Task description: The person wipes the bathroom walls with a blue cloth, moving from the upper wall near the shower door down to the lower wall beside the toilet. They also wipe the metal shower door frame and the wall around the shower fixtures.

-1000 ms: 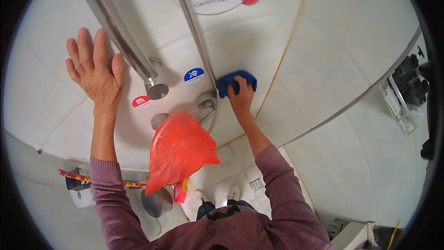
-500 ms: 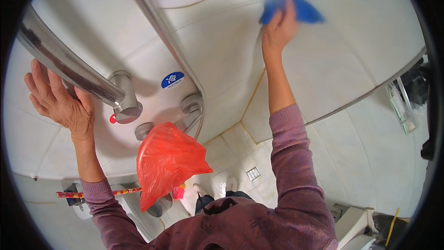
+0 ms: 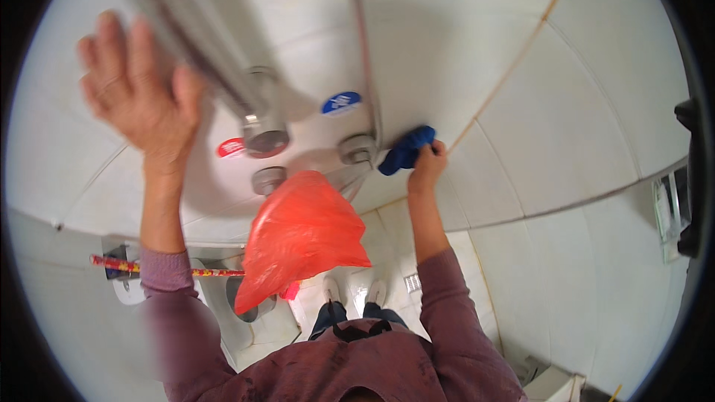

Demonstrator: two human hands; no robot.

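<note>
My left hand (image 3: pixel 145 93) lies flat with spread fingers on the white tiled wall, left of a thick metal pipe (image 3: pixel 201 52). My right hand (image 3: pixel 426 167) grips a dark blue cloth (image 3: pixel 406 151) against the wall near the corner. Just left of the cloth are a round metal wall fitting (image 3: pixel 357 149) and a thin upright metal tube (image 3: pixel 363 52). A red plastic bag (image 3: pixel 305 234) hangs between my arms, covering whatever lies under it. Red (image 3: pixel 231 147) and blue (image 3: pixel 341 103) stickers flank the pipe's lower end.
A stick with a red and yellow pattern (image 3: pixel 208 272) runs sideways below my left hand. Down on the floor is a small drain (image 3: pixel 412 283) near my shoes. A framed item (image 3: pixel 670 208) is at the far right.
The right hand has brought the blue cloth down and left, from high on the wall to beside the fitting. My view has shifted; the left hand is still flat on the wall.
</note>
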